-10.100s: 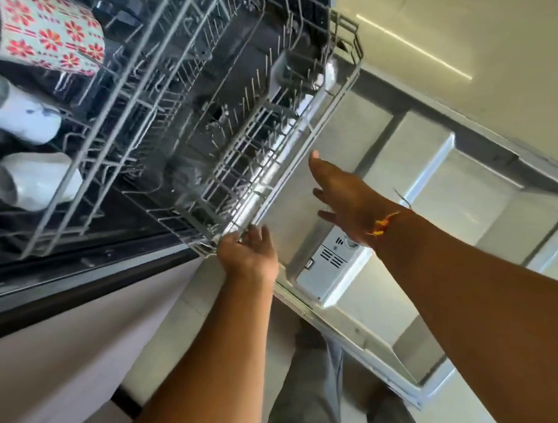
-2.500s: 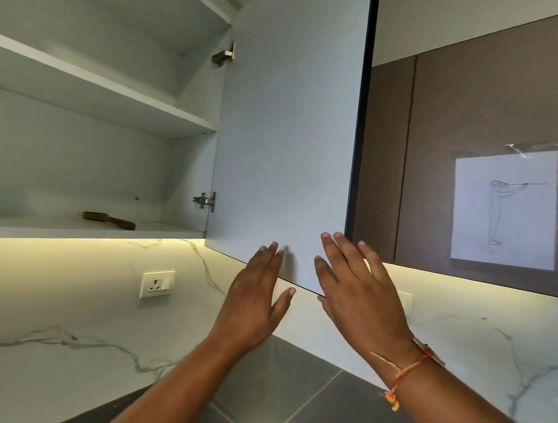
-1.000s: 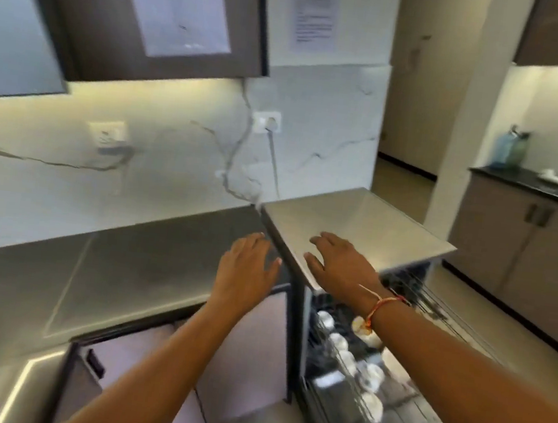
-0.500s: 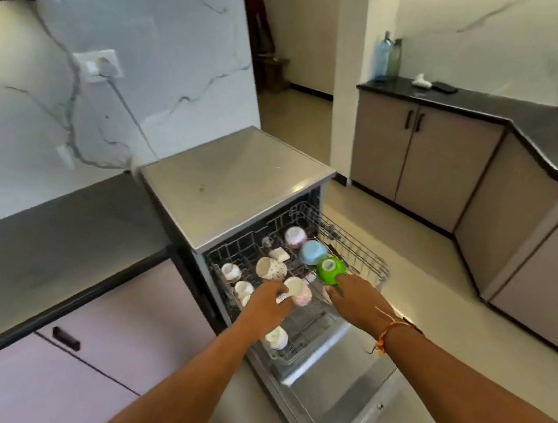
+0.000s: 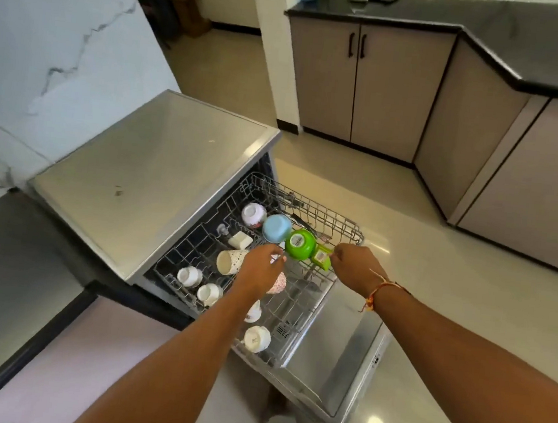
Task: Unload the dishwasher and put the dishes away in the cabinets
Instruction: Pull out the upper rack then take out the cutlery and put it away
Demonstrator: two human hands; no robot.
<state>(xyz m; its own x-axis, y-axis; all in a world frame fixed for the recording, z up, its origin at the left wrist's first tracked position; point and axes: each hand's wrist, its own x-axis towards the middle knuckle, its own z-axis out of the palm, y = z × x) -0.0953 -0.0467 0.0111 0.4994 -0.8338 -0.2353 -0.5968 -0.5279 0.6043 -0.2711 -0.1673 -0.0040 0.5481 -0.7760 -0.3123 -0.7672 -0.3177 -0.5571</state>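
**A:** Your right hand (image 5: 354,266) is at centre frame, fingers curled beside the small green plastic piece with a paper label (image 5: 321,258) that lies against the round bright-green plastic bowl (image 5: 299,243). I cannot tell whether you have actually pinched it or are only touching it.

**B:** And the left?

**A:** Your left hand (image 5: 260,268) hovers over the pulled-out grey wire rack (image 5: 319,212) of the dishwasher, fingers loosely bent and gripping nothing that shows. It covers part of a pink-patterned cup (image 5: 279,283), just right of the cream cup with a lattice pattern lying on its side (image 5: 231,260).

**B:** How will these things handle?

**A:** The green bowl and the pale-blue upturned bowl (image 5: 276,228) look like plastic: light and hard to break, though probably slick if wet. Take each by the rim, thumb inside, rather than by the smooth domed bottom.

**B:** The white pieces?

**A:** The small white cups (image 5: 256,338) toward the lower middle of the frame look ceramic, so I'd judge them heavier and liable to chip against the wire prongs. Lift them straight up off the prongs, fingers wrapped round the body or through a handle where you find one. Handles are mostly hidden from here.

**B:** Anything else?

**A:** The open steel door (image 5: 334,358) lies directly beneath the rack, so a dropped cup lands hard.
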